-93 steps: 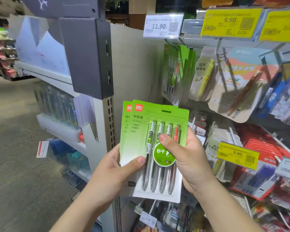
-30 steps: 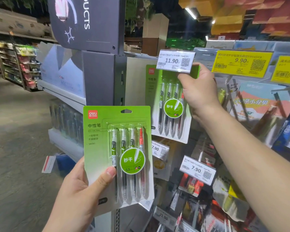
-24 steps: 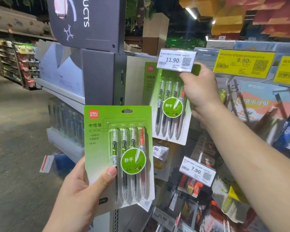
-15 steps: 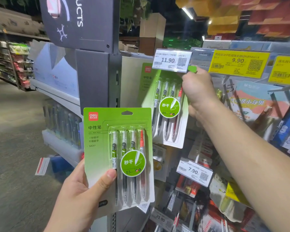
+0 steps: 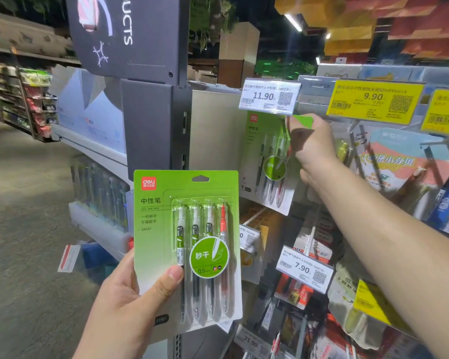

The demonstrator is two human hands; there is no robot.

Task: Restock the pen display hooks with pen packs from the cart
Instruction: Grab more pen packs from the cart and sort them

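My left hand (image 5: 130,301) grips a green gel pen pack (image 5: 189,244) upright at its lower left corner, thumb across the front. A second green pen pack (image 5: 266,161) hangs just under the white 11.90 price tag (image 5: 270,95) at the top hook. My right hand (image 5: 313,149) reaches up to it and pinches its top right corner. The hook itself is hidden behind the tag and my fingers.
A grey shelf upright (image 5: 153,130) stands left of the display. Yellow 9.90 tags (image 5: 375,101) and other stationery packs hang to the right. A 7.90 tag (image 5: 303,269) and more packs fill the lower hooks. The aisle floor (image 5: 24,229) lies to the left.
My right hand has pushed the upper pack further back under the 11.90 tag, and it now hangs at an angle. The pack in my left hand stays put.
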